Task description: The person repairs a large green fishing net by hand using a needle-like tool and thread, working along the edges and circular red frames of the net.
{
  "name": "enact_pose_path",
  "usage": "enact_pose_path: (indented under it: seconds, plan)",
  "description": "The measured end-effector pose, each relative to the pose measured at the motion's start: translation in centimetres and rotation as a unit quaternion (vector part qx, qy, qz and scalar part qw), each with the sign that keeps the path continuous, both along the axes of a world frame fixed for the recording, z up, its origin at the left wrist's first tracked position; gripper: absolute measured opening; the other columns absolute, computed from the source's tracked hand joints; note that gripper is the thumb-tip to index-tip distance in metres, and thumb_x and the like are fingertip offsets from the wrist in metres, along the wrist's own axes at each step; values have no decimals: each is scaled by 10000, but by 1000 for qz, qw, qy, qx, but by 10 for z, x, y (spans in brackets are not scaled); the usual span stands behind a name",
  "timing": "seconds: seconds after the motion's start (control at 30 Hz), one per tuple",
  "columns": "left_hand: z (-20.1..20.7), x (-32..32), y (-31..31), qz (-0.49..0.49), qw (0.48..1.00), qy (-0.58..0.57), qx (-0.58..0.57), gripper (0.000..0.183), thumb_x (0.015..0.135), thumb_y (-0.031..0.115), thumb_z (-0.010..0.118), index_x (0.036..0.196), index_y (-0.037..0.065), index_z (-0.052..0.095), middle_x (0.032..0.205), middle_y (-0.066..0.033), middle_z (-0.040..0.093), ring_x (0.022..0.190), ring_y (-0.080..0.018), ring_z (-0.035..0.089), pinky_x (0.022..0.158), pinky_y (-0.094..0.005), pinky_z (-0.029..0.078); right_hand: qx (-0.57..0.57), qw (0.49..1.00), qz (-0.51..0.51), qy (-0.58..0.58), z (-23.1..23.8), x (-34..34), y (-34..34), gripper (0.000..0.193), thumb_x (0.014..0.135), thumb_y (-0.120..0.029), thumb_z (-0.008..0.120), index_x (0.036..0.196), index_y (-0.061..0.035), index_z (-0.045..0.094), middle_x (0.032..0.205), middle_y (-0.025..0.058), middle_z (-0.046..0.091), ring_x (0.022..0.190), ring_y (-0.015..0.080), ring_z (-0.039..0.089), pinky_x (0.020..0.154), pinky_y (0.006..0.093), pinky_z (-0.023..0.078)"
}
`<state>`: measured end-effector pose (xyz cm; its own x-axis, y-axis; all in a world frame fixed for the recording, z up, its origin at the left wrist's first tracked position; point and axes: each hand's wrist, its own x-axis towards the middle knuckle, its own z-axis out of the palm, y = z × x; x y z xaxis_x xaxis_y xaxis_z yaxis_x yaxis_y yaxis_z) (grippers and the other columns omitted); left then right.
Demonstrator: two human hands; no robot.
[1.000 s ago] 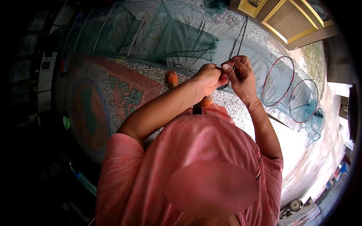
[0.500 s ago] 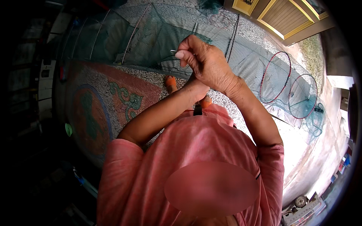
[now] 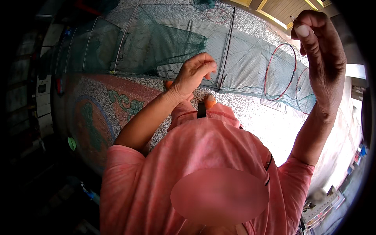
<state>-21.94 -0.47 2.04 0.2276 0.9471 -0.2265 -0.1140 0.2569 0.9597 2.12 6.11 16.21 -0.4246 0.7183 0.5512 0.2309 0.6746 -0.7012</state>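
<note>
My right hand [image 3: 323,51] is raised at the upper right, its thumb and forefinger pinched together. A small, thin, pale needle-like piece [image 3: 292,18] pokes out from between those fingertips. Lower and near the middle, my left hand [image 3: 194,74] is closed, thumb against curled fingers; what it holds, if anything, is too small to make out. Beyond my left hand stretches a long green mesh net [image 3: 168,43] with dark crosswise rods. Two red hoops belong to its right part; the nearer-to-middle hoop [image 3: 267,74] shows whole, and my right hand partly covers the other.
The net lies over a speckled pebble floor [image 3: 156,83]. A patterned floor panel [image 3: 94,121] is at the left. At the top right stands brown-and-yellow panelled furniture [image 3: 274,13]. Dark clutter fills the left edge, and a wheeled item [image 3: 319,196] is at the lower right.
My hands were together near the middle, the right over the left wrist. The right has swung up and right with the pale piece; the left now shows by itself.
</note>
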Motion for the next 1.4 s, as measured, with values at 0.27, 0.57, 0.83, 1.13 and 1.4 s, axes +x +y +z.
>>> enact_pose_path:
  seconds: [0.27,0.57,0.83,1.13,1.4]
  plan:
    - [1,-12,25,-82,996,-23,14,114,876,136,513,873,43,578,848,-22,565,777,-110,518,715,-248,422,-118,918,-286,-249,-71,116,24,217,873,-142,553,1052,-30,601,760,23,611,653,96,537,593,233,439]
    - [12,-7,53,-30,994,-71,-72,151,919,214,473,895,67,495,907,-83,608,658,-151,595,567,-233,413,-33,975,-69,-207,-70,-6,-27,164,760,-6,634,890,-100,669,888,33,595,854,201,574,734,295,483]
    - [4,-3,61,-43,995,91,5,133,927,180,451,892,59,492,922,-111,653,550,-75,537,452,-199,375,-11,938,-151,-313,-125,-27,-15,132,759,-61,635,855,-138,683,886,19,602,829,221,558,721,331,488]
    - [-20,-17,59,11,993,-20,-114,99,928,157,459,887,69,475,952,-117,650,575,-78,518,461,-196,356,-107,978,-148,-98,-149,-62,-14,198,724,-117,716,886,-76,610,855,98,559,789,234,561,692,326,485]
    - [-15,-9,68,111,988,40,-95,94,943,133,422,926,47,457,875,-116,637,562,-121,542,466,-223,392,-89,989,-94,-69,-157,-79,-8,108,711,-79,724,794,-75,655,848,70,531,776,229,554,670,307,482]
